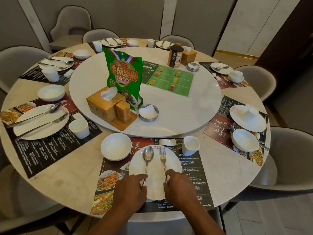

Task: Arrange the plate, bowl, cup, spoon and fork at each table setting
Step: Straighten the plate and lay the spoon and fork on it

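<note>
Head view, near setting: a round white ceramic plate (pixel 172 161) lies on a dark printed paper placemat (pixel 194 168) at the near edge of the round pale marble bench (pixel 67 175). A steel spoon (pixel 148 156) and a steel fork (pixel 163 156) lie side by side on the plate, bowl and tines pointing away from the person, spoon on the left.

The left-hand grip (pixel 130 189) is narrow, fingers curled and pinching the spoon handle at its near end. The right-hand grip (pixel 179 187) is likewise narrow, pinching the fork handle.

A white round ceramic bowl (pixel 116 146) stands just beyond the plate to the left, partly on the placemat. A white handleless ceramic cup (pixel 190 145) stands beyond the plate to the right.

Legible print on the placemat: "9:00~00:00", "Komplek", "Kelurahan : Batu". The maroon placemat (pixel 221 131) at the right-hand setting reads "MAO JIA CAI".

On the white round turntable (pixel 186 107) at the centre stands a green foil snack bag (pixel 124 73) marked "金标坚果" and "185", directly behind a wooden tissue box (pixel 105 106). A green drinks card (pixel 169 77) lies flat further back; its text is too small to read
</note>
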Tool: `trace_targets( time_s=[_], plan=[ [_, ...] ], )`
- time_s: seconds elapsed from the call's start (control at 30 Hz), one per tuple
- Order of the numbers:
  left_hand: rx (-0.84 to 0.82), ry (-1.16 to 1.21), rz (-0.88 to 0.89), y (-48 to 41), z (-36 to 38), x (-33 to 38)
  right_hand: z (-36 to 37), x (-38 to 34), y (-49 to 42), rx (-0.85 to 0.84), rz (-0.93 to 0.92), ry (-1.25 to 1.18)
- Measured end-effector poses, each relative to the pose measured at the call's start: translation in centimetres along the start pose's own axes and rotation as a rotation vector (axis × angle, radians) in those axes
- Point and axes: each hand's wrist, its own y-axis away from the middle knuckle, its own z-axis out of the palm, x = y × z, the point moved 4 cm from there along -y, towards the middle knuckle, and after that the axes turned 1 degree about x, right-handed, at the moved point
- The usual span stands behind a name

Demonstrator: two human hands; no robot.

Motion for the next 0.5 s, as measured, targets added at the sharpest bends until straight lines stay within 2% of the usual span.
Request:
trace_targets(
  time_s=[0.3,0.5],
  plan=[
    [-0.062,-0.019,0.016,-0.14,0.88,0.14,0.56,0.42,-0.40,-0.028,-0.009,-0.053],
    [0.003,-0.037,0.028,-0.68,0.12,0.20,0.59,0.70,-0.53,-0.034,-0.015,-0.095]
  ],
)
